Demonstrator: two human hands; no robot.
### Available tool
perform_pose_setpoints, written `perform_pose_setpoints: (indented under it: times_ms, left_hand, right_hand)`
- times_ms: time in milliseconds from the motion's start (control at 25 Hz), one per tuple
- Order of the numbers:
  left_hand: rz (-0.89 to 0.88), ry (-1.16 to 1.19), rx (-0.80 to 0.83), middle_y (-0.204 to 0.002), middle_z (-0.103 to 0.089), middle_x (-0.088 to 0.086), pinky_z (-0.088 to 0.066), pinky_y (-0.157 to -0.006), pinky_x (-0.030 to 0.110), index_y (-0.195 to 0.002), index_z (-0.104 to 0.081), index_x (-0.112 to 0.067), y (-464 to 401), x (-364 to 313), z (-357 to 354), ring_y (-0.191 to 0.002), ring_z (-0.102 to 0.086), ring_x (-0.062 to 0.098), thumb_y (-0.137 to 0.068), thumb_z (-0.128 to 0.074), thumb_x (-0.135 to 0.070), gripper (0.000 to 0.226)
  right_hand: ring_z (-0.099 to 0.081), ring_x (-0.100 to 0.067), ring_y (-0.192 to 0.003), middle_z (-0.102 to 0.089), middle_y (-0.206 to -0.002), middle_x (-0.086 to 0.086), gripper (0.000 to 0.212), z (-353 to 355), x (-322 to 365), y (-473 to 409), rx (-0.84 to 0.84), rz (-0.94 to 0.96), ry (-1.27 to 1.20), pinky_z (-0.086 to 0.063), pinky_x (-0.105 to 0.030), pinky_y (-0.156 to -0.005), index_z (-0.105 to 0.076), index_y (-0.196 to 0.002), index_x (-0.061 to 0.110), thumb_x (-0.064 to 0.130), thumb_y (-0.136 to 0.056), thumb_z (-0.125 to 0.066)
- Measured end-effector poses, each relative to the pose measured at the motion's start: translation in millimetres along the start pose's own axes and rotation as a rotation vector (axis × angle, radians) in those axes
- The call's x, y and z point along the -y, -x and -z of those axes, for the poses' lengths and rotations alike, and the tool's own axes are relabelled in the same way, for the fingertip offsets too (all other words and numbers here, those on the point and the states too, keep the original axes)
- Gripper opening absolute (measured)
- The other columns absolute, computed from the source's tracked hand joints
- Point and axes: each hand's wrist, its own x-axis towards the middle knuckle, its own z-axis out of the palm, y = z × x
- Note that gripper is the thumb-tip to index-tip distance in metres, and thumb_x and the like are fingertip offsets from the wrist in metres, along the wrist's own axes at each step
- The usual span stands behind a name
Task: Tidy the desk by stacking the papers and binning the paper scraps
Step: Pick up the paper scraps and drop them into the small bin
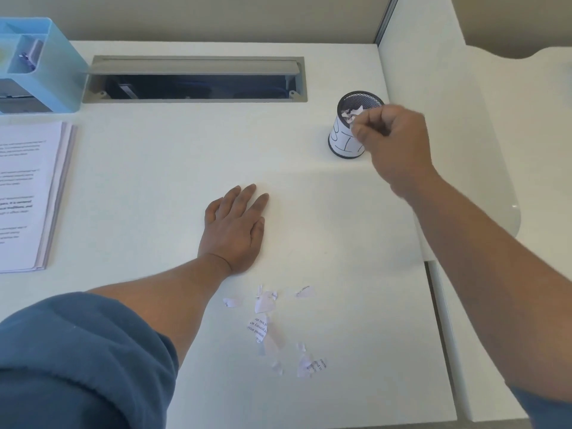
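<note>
Left hand [233, 231]: palm down, flat on the surface [173, 156], fingers straight and close together, pointing away from the body. Left forearm: bare, extended forward, blue sleeve [77, 360] pushed up near the elbow. Right hand [394, 142]: raised above the surface, fingers curled inward, thumb and fingertips drawn together in a pinching grip; contents unclear. Right forearm: bare, reaching forward and leftward from the lower right.
</note>
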Motion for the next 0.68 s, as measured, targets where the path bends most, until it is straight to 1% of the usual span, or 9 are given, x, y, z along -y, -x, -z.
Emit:
perform_pose_setpoints:
  times_ms: [80, 160, 280, 320, 440, 480, 520, 600, 680]
  left_hand:
    - [-0.002, 0.001, 0.002, -0.171, -0.021, -0.006, -0.002, -0.123, 0.038, -0.159, -0.031, -0.036, 0, 0, 1, -0.158, -0.01, 0.021, -0.105, -0.022, -0.041, 0.055]
    - [-0.003, -0.003, 0.003, -0.171, -0.021, -0.006, -0.001, -0.123, 0.038, -0.159, -0.031, -0.036, 0, 0, 1, -0.158, -0.01, 0.022, -0.105, -0.022, -0.041, 0.055]
    - [-0.004, -0.008, 0.0, -0.171, -0.02, -0.006, 0.001, -0.122, 0.036, -0.159, -0.03, -0.036, 0, 0, 1, -0.158, -0.01, 0.022, -0.105, -0.021, -0.041, 0.055]
    - [-0.003, -0.013, -0.002, -0.171, -0.02, -0.006, 0.002, -0.122, 0.036, -0.159, -0.03, -0.035, 0, -1, 1, -0.158, -0.01, 0.021, -0.105, -0.021, -0.041, 0.055]
    - [0.0, -0.013, 0.002, -0.172, -0.019, -0.006, 0.003, -0.122, 0.035, -0.16, -0.029, -0.035, 0, 0, 1, -0.158, -0.009, 0.021, -0.106, -0.021, -0.041, 0.055]
    - [0.001, -0.01, 0.005, -0.172, -0.019, -0.006, 0.003, -0.122, 0.035, -0.16, -0.029, -0.035, -1, 0, 1, -0.158, -0.009, 0.021, -0.105, -0.021, -0.041, 0.055]
    - [0.001, -0.009, 0.009, -0.172, -0.019, -0.006, 0.003, -0.122, 0.035, -0.16, -0.028, -0.035, -1, 0, 1, -0.159, -0.009, 0.021, -0.105, -0.02, -0.041, 0.055]
    - [0.001, -0.017, 0.009, -0.172, -0.019, -0.006, 0.002, -0.122, 0.036, -0.16, -0.028, -0.035, 0, -1, 1, -0.159, -0.009, 0.022, -0.105, -0.02, -0.041, 0.055]
    - [-0.005, -0.024, -0.001, -0.171, -0.02, -0.005, 0.0, -0.122, 0.037, -0.16, -0.029, -0.035, 0, 0, 0, -0.158, -0.011, 0.022, -0.105, -0.021, -0.041, 0.055]
  right_hand:
    - [-0.059, -0.005, -0.069, -0.069, -0.078, 0.005, 0.009, 2, 3, -30, -0.066, 0.059, 0.142, -0.047, -0.016, -0.07, -0.074, -0.087, 0.018, 0.011, -0.088, -0.07]
    - [-0.062, -0.013, -0.075, -0.073, -0.086, -0.003, 0.012, 0, -2, -49, -0.062, 0.085, 0.286, -0.047, -0.016, -0.072, -0.074, -0.092, 0.013, 0.006, -0.09, -0.064]
    - [-0.063, -0.031, -0.085, -0.073, -0.093, -0.014, 0.023, -4, -16, -52, -0.089, 0.141, 0.469, -0.049, -0.032, -0.078, -0.069, -0.097, 0.003, -0.003, -0.087, -0.049]
    - [-0.063, -0.03, -0.085, -0.072, -0.094, -0.014, 0.024, -5, -19, -48, -0.126, 0.155, 0.458, -0.049, -0.035, -0.08, -0.068, -0.097, 0.003, -0.003, -0.086, -0.048]
    - [-0.059, -0.007, -0.077, -0.072, -0.099, -0.003, 0.017, -10, -30, -20, -0.254, 0.215, 0.337, -0.051, -0.028, -0.079, -0.07, -0.1, 0.008, 0.003, -0.09, -0.056]
    - [-0.059, -0.008, -0.078, -0.071, -0.1, -0.004, 0.016, -16, -37, -4, -0.267, 0.239, 0.306, -0.051, -0.029, -0.078, -0.07, -0.101, 0.007, 0.004, -0.092, -0.058]
    - [-0.062, -0.015, -0.082, -0.07, -0.101, -0.006, 0.016, -23, -45, 18, -0.252, 0.26, 0.291, -0.052, -0.032, -0.078, -0.07, -0.102, 0.006, 0.002, -0.093, -0.058]
    - [-0.065, -0.028, -0.095, -0.071, -0.106, -0.01, 0.021, -35, -67, 68, -0.14, 0.287, 0.331, -0.052, -0.037, -0.085, -0.072, -0.106, 0.003, -0.004, -0.094, -0.056]
    - [-0.065, -0.032, -0.106, -0.072, -0.114, -0.01, 0.026, -37, -94, 114, -0.021, 0.284, 0.435, -0.048, -0.033, -0.097, -0.073, -0.11, 0.003, -0.007, -0.093, -0.058]
